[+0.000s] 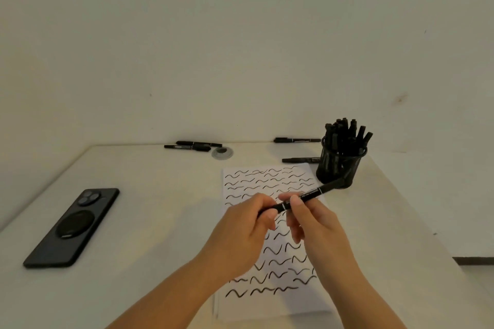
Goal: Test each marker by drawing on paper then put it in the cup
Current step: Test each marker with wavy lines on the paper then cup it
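A black marker [311, 194] is held level above the paper [267, 299], its far end pointing toward the cup. My left hand [244, 230] grips the marker's near end. My right hand [312, 224] pinches its middle between thumb and fingers. The white paper carries several rows of black wavy strokes. A black mesh cup [338, 165] stands at the paper's far right corner, packed with several black markers. Loose markers lie on the table: two at the back left [195, 145], one at the back [296, 140], one just left of the cup [300, 160].
A black phone [72, 227] lies face down on the left of the white table [149, 208]. A round cable grommet [222, 153] sits near the back edge. The wall rises right behind the table. The table's right edge runs diagonally past the cup.
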A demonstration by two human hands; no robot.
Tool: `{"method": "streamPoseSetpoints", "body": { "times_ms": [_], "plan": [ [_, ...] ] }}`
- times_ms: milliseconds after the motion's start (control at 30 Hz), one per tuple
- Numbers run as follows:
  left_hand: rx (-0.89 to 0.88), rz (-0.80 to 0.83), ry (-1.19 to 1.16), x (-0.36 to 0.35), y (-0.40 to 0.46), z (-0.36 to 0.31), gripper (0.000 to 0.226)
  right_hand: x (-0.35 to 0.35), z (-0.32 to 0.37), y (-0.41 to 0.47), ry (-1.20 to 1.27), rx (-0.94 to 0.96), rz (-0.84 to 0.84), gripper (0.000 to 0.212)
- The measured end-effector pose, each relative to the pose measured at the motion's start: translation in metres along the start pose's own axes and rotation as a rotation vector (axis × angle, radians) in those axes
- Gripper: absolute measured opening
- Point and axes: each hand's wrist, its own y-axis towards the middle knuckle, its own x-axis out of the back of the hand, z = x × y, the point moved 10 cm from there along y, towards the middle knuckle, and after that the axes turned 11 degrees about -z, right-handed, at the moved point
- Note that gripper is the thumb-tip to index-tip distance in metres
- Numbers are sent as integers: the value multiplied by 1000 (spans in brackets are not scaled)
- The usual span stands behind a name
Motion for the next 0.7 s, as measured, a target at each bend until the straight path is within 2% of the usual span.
{"method": "streamPoseSetpoints", "body": {
  "times_ms": [133, 233, 367, 500, 567, 633, 700],
  "plan": [
    [12, 26, -43, -3, -21, 4, 15, 9, -5, -15, 53, 3, -101, 25],
    [18, 45, -52, -4, -29, 2, 19, 5, -5, -26, 16, 32, -57, 25],
    [-12, 6, 88, -2, -36, -3, 16, 10, -12, -34, -40, 12, -96, 26],
    [-138, -74, 290, 0, -40, -17, 24, 14, -32, -41, 124, -128, -176, 31],
    [-215, -105, 409, 1, -42, -24, 27, 25, -37, -39, 178, -166, -261, 28],
    [-276, -165, 488, 8, -45, -25, 25, 59, -41, -31, 257, -196, -425, 27],
    [-244, -210, 484, 18, -45, -17, 23, 96, -35, -23, 187, -136, -515, 26]
  ]
}}
